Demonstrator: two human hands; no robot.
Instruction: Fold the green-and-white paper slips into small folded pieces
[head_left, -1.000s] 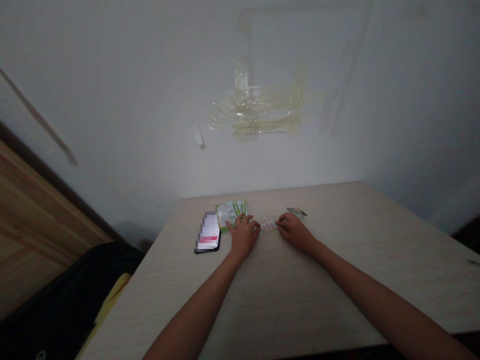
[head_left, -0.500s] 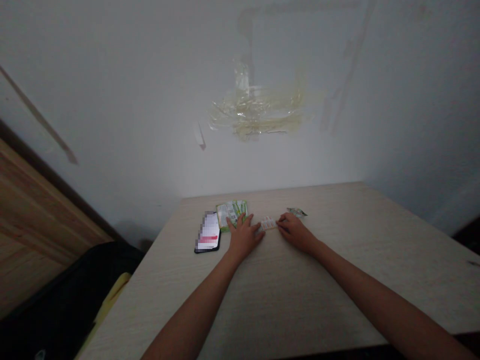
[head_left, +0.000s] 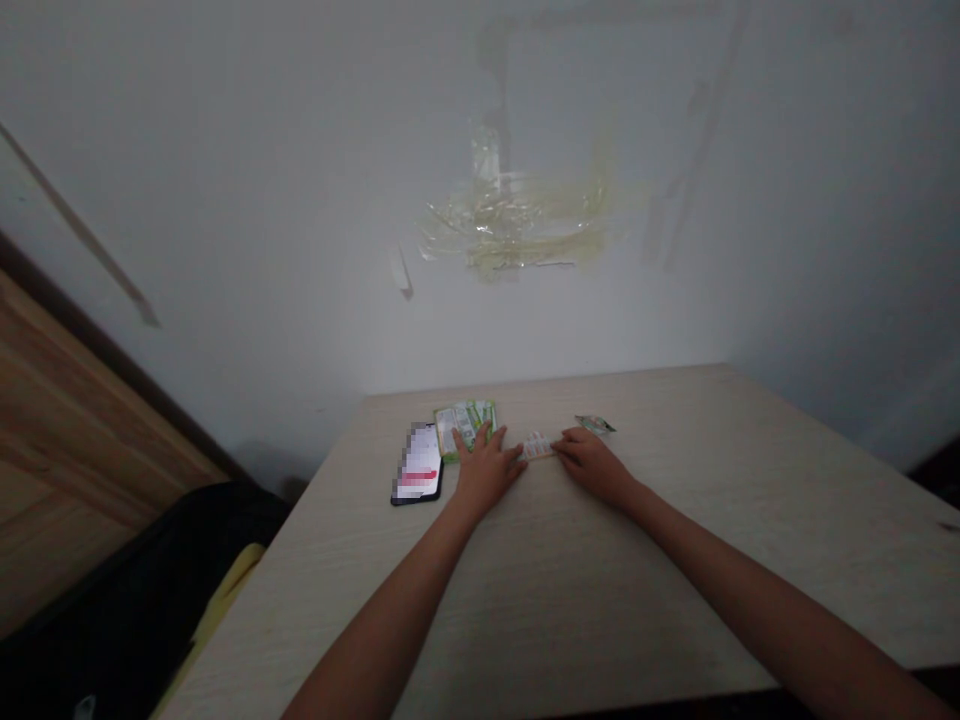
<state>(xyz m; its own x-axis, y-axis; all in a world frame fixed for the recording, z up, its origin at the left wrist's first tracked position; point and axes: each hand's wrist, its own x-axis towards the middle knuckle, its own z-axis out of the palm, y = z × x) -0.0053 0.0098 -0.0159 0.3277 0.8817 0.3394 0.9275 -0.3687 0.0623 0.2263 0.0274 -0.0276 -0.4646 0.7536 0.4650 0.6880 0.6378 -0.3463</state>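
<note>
A small pale printed sheet (head_left: 537, 446), too small to read, lies on the table between my hands. My right hand (head_left: 595, 466) pinches its right end between thumb and fingertips. My left hand (head_left: 486, 470) rests with fingers spread; its thumb is at the sheet's left end. Its other fingertips reach over several green-and-white printed packets or cards (head_left: 450, 425), which overlap in a loose pile. Just beyond my right hand lies a small green-and-dark crumpled wrapper or packet (head_left: 596, 424).
A phone (head_left: 418, 480) with a lit, partly blurred screen lies left of the pile. The pale wooden table (head_left: 570, 600) meets a wall with old tape (head_left: 517, 225) on it. To the left are a dark bag (head_left: 172, 560), yellow cloth (head_left: 225, 590) and a wooden panel (head_left: 67, 420).
Both hands stay almost where they were. The view has shifted very slightly, and the sheet's upper edge looks a little different between my fingers.
</note>
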